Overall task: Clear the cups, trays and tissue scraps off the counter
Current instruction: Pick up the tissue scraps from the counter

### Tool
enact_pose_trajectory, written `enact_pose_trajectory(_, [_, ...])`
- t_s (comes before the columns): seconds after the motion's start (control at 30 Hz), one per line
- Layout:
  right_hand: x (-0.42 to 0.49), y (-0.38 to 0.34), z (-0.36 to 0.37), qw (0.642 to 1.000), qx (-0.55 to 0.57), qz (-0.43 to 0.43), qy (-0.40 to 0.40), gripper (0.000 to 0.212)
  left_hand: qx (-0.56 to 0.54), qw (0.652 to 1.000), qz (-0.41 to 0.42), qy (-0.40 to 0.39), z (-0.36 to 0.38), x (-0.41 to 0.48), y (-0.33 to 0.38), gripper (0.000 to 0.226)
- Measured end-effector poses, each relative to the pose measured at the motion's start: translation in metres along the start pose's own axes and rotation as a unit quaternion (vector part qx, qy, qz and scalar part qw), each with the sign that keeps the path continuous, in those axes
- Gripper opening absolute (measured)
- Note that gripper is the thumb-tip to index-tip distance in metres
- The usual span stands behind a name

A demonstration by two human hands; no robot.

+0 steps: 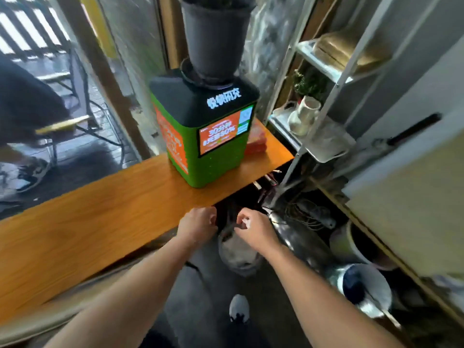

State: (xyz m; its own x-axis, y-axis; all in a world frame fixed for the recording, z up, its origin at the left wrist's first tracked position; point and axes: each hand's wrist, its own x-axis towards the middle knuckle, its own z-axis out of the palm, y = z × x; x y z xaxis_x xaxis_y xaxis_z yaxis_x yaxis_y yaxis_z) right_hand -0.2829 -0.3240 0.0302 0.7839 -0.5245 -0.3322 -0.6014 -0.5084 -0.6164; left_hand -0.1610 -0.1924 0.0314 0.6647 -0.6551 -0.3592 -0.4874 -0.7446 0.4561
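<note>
Head view: your two arms reach forward past the near edge of the wooden counter [105,217].
Left hand [198,226]: fingers curled together; what it grips you cannot tell.
Right hand [253,228]: fingers pinched together, just beside the left.
Below the hands: a blurred pale bag or bin [237,249].
On the counter: a green box with a screen [208,136], a black pot [216,38] on top.

daylight from left window, motion blur, wide-angle edge warp.
</note>
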Motion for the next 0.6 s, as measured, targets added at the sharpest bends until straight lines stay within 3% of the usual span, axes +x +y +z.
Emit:
enact_pose_trajectory(0.13, [0.005,0.077,-0.027,0.998,0.003,0.060,0.018,0.012,-0.008,0.999,0.026,-0.033,0.061,0.021,0.072,0.011])
enact_pose_trajectory(0.27, [0.037,0.137,-0.012,0.995,-0.006,0.094,0.014,0.019,0.007,0.998,0.021,-0.064,0.130,0.062,0.094,0.021])
enact_pose_trajectory(0.47, [0.107,0.236,0.075,0.991,0.015,0.135,-0.013,0.026,0.039,0.995,-0.045,-0.084,0.245,0.145,0.063,0.042])
enact_pose_trajectory(0.6, [0.149,0.294,0.143,0.988,0.035,0.151,-0.010,0.034,0.059,0.991,-0.085,-0.088,0.314,0.195,0.014,0.040])
